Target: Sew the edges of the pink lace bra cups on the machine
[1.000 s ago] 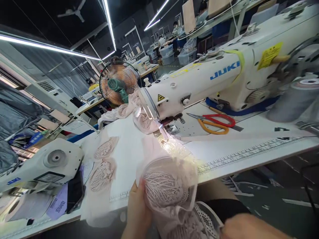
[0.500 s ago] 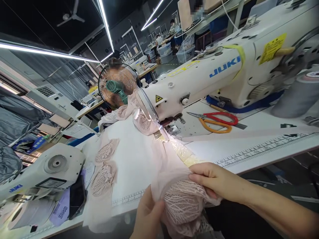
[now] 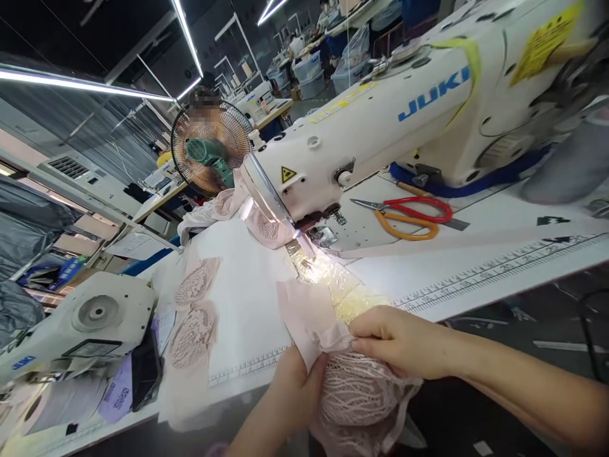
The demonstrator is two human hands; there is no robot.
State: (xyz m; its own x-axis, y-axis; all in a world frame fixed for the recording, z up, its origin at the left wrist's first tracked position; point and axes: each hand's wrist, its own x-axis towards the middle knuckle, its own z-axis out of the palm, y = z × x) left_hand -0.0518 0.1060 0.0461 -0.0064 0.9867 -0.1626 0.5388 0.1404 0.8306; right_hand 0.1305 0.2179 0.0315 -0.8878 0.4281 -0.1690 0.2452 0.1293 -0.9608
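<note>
Fingers (image 3: 366,346) of your right hand (image 3: 402,339) are curled shut, thumb below and fingertips above. They pinch the top edge of the pink lace cup (image 3: 354,397) where a plain pink lining panel (image 3: 309,314) meets it. Your left hand (image 3: 292,390) grips the same lace cup from its left side, closed on the fabric with the thumb against the lining's lower edge. Your hands are almost touching, and the cup is bunched between them just off the near edge of the sewing table (image 3: 476,260), lower than the tabletop. The lining panel runs up from your grip over the printed ruler strip (image 3: 247,368) and lies flat on the table, pointing toward the brightly lit needle area (image 3: 304,244) of the white JUKI sewing machine (image 3: 380,127). More pink lace (image 3: 261,222) is draped behind the needle. Red and orange scissors (image 3: 409,216) lie on the machine bed to the right, well apart from your hands. Two cut lace pieces (image 3: 195,304) lie side by side on the table to the left, and beyond them stands a second white machine (image 3: 80,317) with a dark phone (image 3: 145,371) beside it. A fan (image 3: 209,155) stands at the far end of the table.
</note>
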